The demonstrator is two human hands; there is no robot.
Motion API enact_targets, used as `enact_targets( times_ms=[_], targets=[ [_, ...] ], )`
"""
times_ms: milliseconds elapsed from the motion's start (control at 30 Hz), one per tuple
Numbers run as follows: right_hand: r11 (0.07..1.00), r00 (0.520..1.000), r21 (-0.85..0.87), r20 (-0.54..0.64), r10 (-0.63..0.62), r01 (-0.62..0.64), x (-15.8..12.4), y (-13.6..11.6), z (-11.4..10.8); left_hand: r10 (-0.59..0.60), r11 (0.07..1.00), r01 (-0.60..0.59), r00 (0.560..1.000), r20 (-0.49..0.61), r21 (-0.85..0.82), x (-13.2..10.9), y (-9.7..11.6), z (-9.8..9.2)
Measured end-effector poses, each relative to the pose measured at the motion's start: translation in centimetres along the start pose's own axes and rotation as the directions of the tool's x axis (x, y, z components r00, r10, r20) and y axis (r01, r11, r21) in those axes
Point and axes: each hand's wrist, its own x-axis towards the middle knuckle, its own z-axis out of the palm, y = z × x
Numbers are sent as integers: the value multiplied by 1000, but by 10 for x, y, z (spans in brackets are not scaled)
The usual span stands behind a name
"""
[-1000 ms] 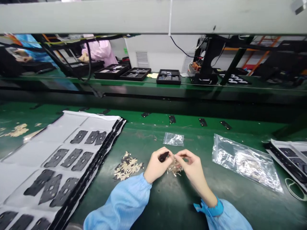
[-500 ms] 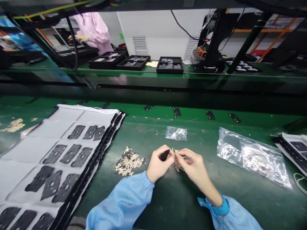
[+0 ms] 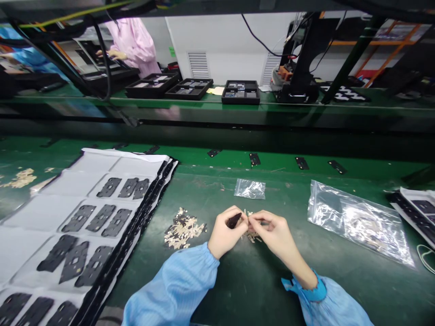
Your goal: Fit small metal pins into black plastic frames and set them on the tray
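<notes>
My left hand point(image 3: 224, 236) is shut on a small black piece point(image 3: 234, 220), held between thumb and fingers. My right hand point(image 3: 272, 231) pinches toward that piece, its fingertips close to my left fingertips, and a thin beige strip point(image 3: 249, 218) seems to lie at the pinch. Below the hands sits a small heap of beige film pieces point(image 3: 252, 236). A larger heap of beige and black pieces point(image 3: 183, 229) lies left of my left hand. Neither hand touches it.
A white liner sheet point(image 3: 78, 181) with rows of black die-cut pads lies to the left. Clear plastic bags point(image 3: 360, 222) point(image 3: 249, 189) lie ahead and right. Small black parts line the green bench's far edge. Trays and a co-worker in a pink gown stand beyond.
The view has tilted and shifted since the oldest frame, bringing the far bench lower into sight. My hands stay together, with small finger shifts around the black piece.
</notes>
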Motion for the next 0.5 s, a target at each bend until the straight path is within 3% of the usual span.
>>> enact_targets(
  times_ms=[100, 233, 300, 400, 500],
  targets=[
    [1000, 1000, -12, -28, 14, -14, 0, 1, 0, -13, 1000, 13, 1000, 10, -9, 0, -1, 0],
    [997, 984, -71, -178, -21, 8, 4, 3, -8, -47, 998, 46, 999, -13, -41, 2, -6, -1],
    [987, 990, -161, -128, -51, 30, 6, 5, -16, -86, 994, 85, 996, -17, -65, 2, -9, -1],
    [933, 994, -342, 58, -97, 111, 8, 7, -24, -139, 985, 140, 990, 19, -102, 2, -13, -1],
    [904, 989, -402, 57, -136, 148, 9, 5, -25, -146, 979, 151, 988, 49, -137, 2, -14, 0]
  ],
)
